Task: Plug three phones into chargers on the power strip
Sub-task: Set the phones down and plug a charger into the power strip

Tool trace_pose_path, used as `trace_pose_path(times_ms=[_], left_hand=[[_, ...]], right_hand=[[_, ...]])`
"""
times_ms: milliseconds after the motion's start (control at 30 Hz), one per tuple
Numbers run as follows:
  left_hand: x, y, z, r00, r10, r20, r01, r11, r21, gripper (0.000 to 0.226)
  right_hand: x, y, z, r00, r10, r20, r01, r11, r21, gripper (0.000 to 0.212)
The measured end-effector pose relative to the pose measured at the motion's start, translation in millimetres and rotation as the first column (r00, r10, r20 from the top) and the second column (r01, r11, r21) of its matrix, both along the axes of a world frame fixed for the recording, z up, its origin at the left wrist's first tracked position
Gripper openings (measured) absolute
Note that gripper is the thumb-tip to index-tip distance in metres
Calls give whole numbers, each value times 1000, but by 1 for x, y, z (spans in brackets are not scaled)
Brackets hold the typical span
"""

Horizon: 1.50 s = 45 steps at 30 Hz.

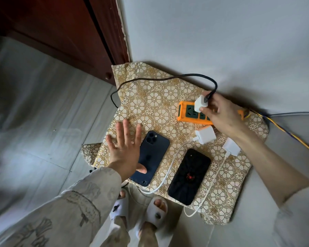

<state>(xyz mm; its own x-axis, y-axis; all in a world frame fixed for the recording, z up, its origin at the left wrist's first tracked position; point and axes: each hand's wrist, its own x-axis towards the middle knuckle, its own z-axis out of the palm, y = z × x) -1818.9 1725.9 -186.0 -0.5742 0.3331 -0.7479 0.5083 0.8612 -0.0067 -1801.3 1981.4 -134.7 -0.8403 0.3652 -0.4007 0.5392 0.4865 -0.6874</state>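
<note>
Gripping a white charger (201, 103) with a black cable, the right hand (221, 114) is held over the orange power strip (186, 114), likely for insertion. The left hand (122, 148) is spread flat beside the blue phone (151, 157) on the tabletop (159, 97).

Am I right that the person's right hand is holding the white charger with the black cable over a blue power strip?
Not quite: the head view shows the power strip is orange. The right hand does hold the white charger with the black cable over it.
</note>
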Motion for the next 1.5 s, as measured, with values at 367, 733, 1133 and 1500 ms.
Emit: trace_pose_path(times_ms=[367, 733, 1133, 1500], left_hand=[[0, 0, 1, 1000, 11, 15, -11, 1000, 1, 141], [0, -1, 0, 1000, 1, 12, -1, 1000, 4, 140], [1, -1, -2, 1000, 12, -13, -12, 1000, 15, 141], [2, -1, 0, 999, 27, -24, -27, 1000, 9, 143]], right_hand=[[14, 16, -12, 998, 33, -55, -38, 995, -88, 39], [10, 6, -17, 956, 288, 66, -293, 904, 312, 42], [-1, 13, -14, 899, 425, 104, -430, 812, 395, 46], [-1, 9, -12, 886, 447, 120, -461, 829, 316, 50]])
